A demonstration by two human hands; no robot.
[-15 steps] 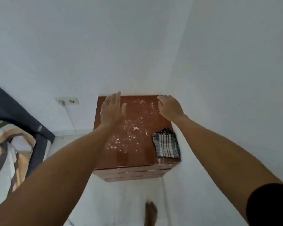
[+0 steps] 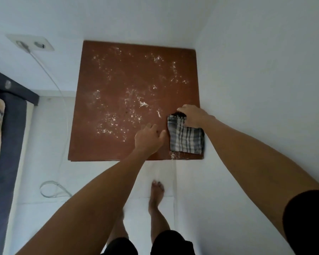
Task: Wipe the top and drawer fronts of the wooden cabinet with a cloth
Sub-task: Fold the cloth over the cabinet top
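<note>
The checked cloth (image 2: 186, 138) lies folded on the wooden cabinet (image 2: 118, 89), at the near right corner of its top, close beside the side wall (image 2: 265, 80). The right hand (image 2: 193, 116) rests on the far edge of the cloth with fingers curled over the fabric; the grip appears to be closing on it, though a firm pinch cannot be confirmed. The left hand (image 2: 148, 139) sits just beside the cloth's left edge, fingers loosely bent, holding nothing. The step in hand is judged to be taking up the cloth. To do it well, gather the folded layers as one pad so a flat face stays available, then draw the white powder (image 2: 122, 107) from the far edge of the cabinet top toward one spot rather than scattering it off the sides. The top is a smooth, reddish-brown square panel with a slight sheen; the residue is dry, flaky and spread over most of it, and a small patch lies at the front edge near the cloth. The cloth is soft woven fabric in grey and white stripes. The drawer fronts are not visible from this angle.
</note>
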